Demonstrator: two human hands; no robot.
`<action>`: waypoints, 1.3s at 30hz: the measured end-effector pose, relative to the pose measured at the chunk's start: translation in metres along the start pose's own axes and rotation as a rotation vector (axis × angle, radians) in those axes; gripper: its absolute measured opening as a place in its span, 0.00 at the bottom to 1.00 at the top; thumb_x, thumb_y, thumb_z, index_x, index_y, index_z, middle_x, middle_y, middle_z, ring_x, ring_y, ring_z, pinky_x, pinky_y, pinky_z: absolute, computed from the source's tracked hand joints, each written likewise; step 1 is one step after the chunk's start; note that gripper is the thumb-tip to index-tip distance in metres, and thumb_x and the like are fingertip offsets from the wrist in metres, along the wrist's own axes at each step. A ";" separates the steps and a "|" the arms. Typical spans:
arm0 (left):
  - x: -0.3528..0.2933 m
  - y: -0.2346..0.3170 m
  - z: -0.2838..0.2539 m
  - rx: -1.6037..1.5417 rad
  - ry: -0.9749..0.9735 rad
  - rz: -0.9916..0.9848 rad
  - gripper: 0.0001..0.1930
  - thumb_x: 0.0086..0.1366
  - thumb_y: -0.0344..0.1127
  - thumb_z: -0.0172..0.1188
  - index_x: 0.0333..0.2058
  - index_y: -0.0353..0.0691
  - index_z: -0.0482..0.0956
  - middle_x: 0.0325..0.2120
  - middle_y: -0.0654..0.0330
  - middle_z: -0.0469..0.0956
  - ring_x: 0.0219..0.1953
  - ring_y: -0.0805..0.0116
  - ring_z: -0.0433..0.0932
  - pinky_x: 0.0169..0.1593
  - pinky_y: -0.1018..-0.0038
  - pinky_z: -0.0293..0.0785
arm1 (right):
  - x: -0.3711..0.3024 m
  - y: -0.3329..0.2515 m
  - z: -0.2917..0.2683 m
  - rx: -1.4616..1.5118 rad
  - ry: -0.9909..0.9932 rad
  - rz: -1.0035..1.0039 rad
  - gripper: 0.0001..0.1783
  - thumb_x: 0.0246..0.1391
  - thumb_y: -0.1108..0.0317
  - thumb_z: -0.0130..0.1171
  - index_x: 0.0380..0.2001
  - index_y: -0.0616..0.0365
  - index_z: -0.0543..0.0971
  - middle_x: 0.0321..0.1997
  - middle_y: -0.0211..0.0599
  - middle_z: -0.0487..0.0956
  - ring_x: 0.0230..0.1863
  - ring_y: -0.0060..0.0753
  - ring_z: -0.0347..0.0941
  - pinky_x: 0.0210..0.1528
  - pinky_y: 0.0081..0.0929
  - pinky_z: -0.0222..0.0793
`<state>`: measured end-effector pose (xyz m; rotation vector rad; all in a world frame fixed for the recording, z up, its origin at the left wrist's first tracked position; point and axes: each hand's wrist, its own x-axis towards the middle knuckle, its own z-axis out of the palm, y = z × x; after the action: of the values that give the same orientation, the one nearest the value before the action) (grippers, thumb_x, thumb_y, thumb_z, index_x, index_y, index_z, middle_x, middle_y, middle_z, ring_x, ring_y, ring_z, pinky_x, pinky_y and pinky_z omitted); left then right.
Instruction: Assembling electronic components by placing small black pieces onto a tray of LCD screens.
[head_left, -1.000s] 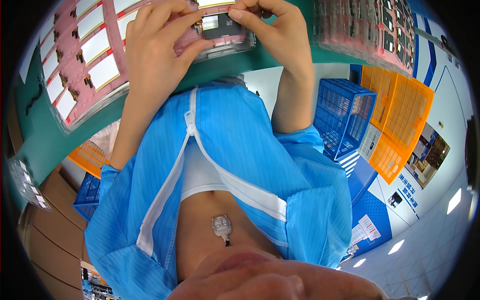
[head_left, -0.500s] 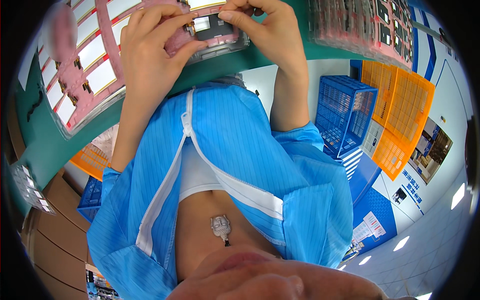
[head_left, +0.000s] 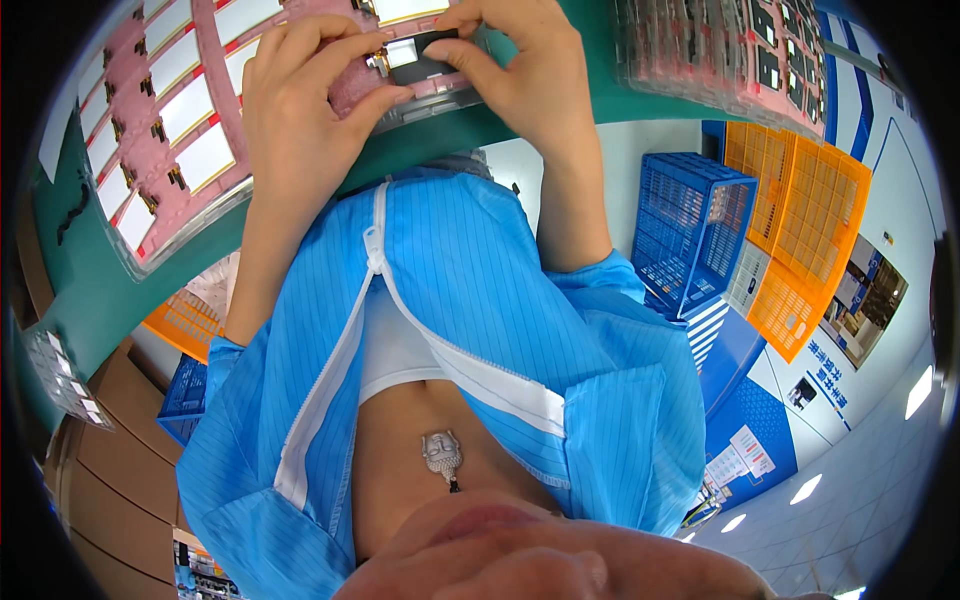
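Observation:
A small flat display panel (head_left: 408,54), with a black back, a pale silver rectangle and a short gold flex cable at its left end, lies over a clear tray with pink lining (head_left: 352,88). My right hand (head_left: 530,75) grips the panel's right part, thumb over the black face and fingers curled at the far edge. My left hand (head_left: 300,100) is at the cable end, its index fingertip beside the cable. Its thumb stays apart, lower down over the tray's near side. The undersides of the fingertips are hidden.
Left on the green table (head_left: 95,300) is a pink-lined tray (head_left: 215,208) of white-faced panels with flex cables. Stacked clear trays (head_left: 690,60) with black parts stand right. Beyond the table are a blue crate (head_left: 690,235), orange crates (head_left: 800,240) and brown boxes (head_left: 120,450).
My right hand has slid left along the panel, and its thumb now covers more of the black back. My left hand stays almost where it was.

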<state>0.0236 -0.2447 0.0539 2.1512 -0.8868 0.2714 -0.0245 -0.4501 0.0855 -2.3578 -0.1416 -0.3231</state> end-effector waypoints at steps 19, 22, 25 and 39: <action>0.003 0.007 -0.004 0.037 -0.075 -0.029 0.25 0.45 0.36 0.78 0.45 0.43 0.86 0.46 0.61 0.79 0.50 0.56 0.74 0.56 0.63 0.69 | -0.012 0.032 0.007 0.264 0.167 0.111 0.10 0.53 0.66 0.73 0.35 0.58 0.85 0.33 0.29 0.81 0.33 0.22 0.72 0.36 0.22 0.66; 0.003 0.006 -0.004 0.042 -0.075 -0.024 0.25 0.45 0.35 0.79 0.46 0.43 0.85 0.46 0.60 0.79 0.51 0.56 0.74 0.56 0.63 0.69 | -0.012 0.032 0.008 0.288 0.257 0.194 0.08 0.53 0.65 0.71 0.33 0.57 0.86 0.29 0.35 0.80 0.26 0.30 0.72 0.28 0.27 0.67; 0.004 0.006 -0.003 0.030 -0.045 -0.010 0.24 0.45 0.36 0.79 0.43 0.42 0.84 0.45 0.62 0.78 0.52 0.57 0.74 0.54 0.62 0.68 | -0.010 0.026 0.015 0.111 0.246 0.110 0.10 0.50 0.60 0.72 0.29 0.54 0.87 0.25 0.30 0.79 0.24 0.29 0.73 0.26 0.29 0.67; 0.004 0.006 -0.006 -0.004 -0.090 -0.051 0.24 0.45 0.33 0.79 0.43 0.39 0.86 0.46 0.60 0.80 0.50 0.56 0.76 0.55 0.64 0.70 | -0.008 0.010 0.041 -0.003 0.338 0.215 0.13 0.48 0.64 0.71 0.19 0.54 0.78 0.21 0.30 0.75 0.24 0.37 0.74 0.26 0.38 0.66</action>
<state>0.0233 -0.2448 0.0630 2.1936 -0.8806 0.1475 -0.0220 -0.4285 0.0481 -2.2582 0.2708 -0.6073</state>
